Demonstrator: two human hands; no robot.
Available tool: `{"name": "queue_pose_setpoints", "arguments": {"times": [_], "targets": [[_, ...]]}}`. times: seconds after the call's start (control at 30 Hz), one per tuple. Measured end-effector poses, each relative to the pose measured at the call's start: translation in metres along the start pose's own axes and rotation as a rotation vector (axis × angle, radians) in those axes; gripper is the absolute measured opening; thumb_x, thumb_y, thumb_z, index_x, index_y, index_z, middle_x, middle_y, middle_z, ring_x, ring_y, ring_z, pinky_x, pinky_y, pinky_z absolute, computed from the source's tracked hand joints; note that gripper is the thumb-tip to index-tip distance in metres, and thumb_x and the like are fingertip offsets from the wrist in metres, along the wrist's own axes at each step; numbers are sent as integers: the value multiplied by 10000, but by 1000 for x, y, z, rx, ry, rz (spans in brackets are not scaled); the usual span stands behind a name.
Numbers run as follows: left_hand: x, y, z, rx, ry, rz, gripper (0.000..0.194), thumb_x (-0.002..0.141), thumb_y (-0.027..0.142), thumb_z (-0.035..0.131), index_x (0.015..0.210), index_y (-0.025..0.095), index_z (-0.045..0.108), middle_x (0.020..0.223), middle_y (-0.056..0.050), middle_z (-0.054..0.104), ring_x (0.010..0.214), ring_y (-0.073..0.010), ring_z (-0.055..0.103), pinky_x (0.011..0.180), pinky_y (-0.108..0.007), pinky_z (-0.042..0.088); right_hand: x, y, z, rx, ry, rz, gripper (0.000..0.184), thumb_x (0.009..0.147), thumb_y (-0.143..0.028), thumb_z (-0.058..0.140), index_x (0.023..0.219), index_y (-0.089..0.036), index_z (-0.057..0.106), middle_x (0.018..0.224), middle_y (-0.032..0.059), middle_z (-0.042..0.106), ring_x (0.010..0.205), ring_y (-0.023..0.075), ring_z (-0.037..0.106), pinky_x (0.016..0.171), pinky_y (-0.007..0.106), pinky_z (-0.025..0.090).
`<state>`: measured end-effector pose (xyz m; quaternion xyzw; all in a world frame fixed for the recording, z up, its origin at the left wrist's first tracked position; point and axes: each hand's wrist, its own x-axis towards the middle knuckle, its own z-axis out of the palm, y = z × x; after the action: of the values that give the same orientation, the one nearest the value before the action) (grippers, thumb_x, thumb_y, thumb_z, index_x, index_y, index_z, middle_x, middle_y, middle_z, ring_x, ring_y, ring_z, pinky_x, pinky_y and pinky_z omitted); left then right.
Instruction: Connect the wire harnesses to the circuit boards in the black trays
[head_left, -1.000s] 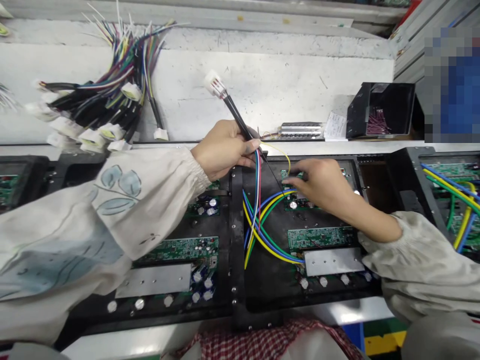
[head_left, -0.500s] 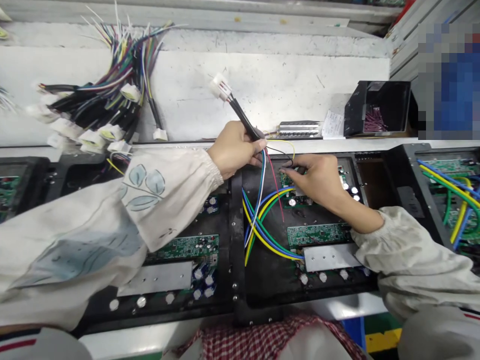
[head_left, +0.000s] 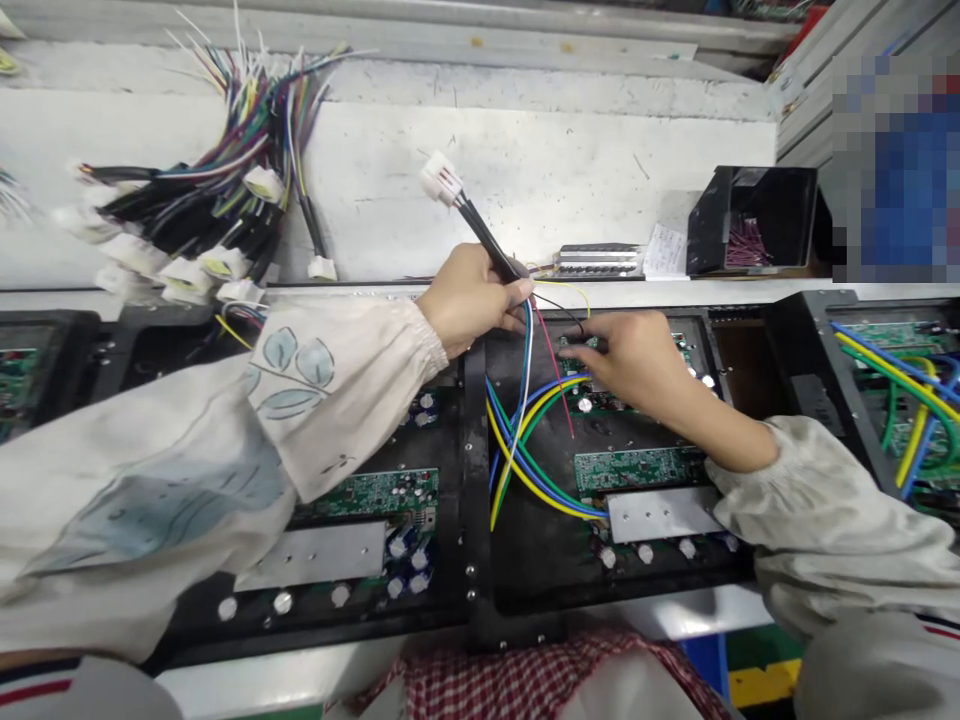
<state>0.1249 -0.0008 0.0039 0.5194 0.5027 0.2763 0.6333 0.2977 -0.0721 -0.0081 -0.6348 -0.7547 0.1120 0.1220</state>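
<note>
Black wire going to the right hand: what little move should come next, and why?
Maybe the right hand should gently guide the black wire towards the nearest green board: the wire runs to that hand, which is right by the board, and the left hand holds the wire bundle.

The left arm (head_left: 225, 480) is stretched forward and slanted inward, and the left hand (head_left: 480, 295) is raised with thumb pressed against fingers. The right arm (head_left: 727, 435) is angled inward; the right hand (head_left: 637, 350) is held slightly lower, thumb and forefinger pointed leftward.
</note>
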Motion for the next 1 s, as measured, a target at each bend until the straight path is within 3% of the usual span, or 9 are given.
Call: {"name": "queue_pose_setpoints", "arguments": {"times": [0.17, 0.23, 0.3, 0.37, 0.57, 1.0], "targets": [[-2, 1, 2, -26, 25, -1, 127, 835, 38, 494, 946, 28, 556, 697, 32, 516, 584, -30, 551, 651, -219, 490, -18, -7, -14, 245, -154, -113, 97, 794, -286, 693, 774, -206, 742, 705, 16, 722, 595, 155, 635, 586, 274, 449], [-3, -1, 4, -46, 38, 14, 96, 825, 48, 520, 910, 52, 563, 708, 12, 553, 574, -47, 562, 621, -217, 504, -17, -6, -10, 300, -74, -51, 105, 791, -300, 694, 759, -212, 742, 691, 5, 721, 569, 147, 626, 576, 275, 451], [-2, -4, 4, -42, 37, 30, 76, 813, 55, 550, 887, 68, 565, 711, -7, 581, 573, -70, 572, 596, -226, 516, -13, -1, -2, 263, 78, 14, 114, 777, -309, 702, 780, -206, 748, 728, 25, 731, 593, 167, 636, 588, 293, 458], [-2, -6, 5, -23, 38, 33, 70, 808, 55, 568, 875, 73, 562, 683, -11, 586, 560, -81, 573, 576, -229, 520, -8, 3, 5, 199, 144, 15, 106, 770, -297, 702, 779, -204, 751, 744, 37, 735, 616, 182, 644, 597, 304, 458], [-2, -5, 5, -25, 51, 52, 57, 808, 42, 561, 779, 87, 544, 647, -11, 560, 519, -83, 549, 523, -230, 507, -5, 5, 15, 133, 143, -19, 90, 767, -280, 702, 763, -204, 750, 744, 42, 736, 592, 175, 632, 587, 296, 443], [-1, -4, 5, -14, 51, 29, 79, 806, 41, 547, 880, 42, 574, 683, -2, 536, 577, -81, 563, 614, -269, 525, -6, 4, 13, 91, 122, -34, 93, 766, -274, 699, 755, -192, 743, 712, 42, 727, 547, 158, 594, 558, 287, 407]]}}
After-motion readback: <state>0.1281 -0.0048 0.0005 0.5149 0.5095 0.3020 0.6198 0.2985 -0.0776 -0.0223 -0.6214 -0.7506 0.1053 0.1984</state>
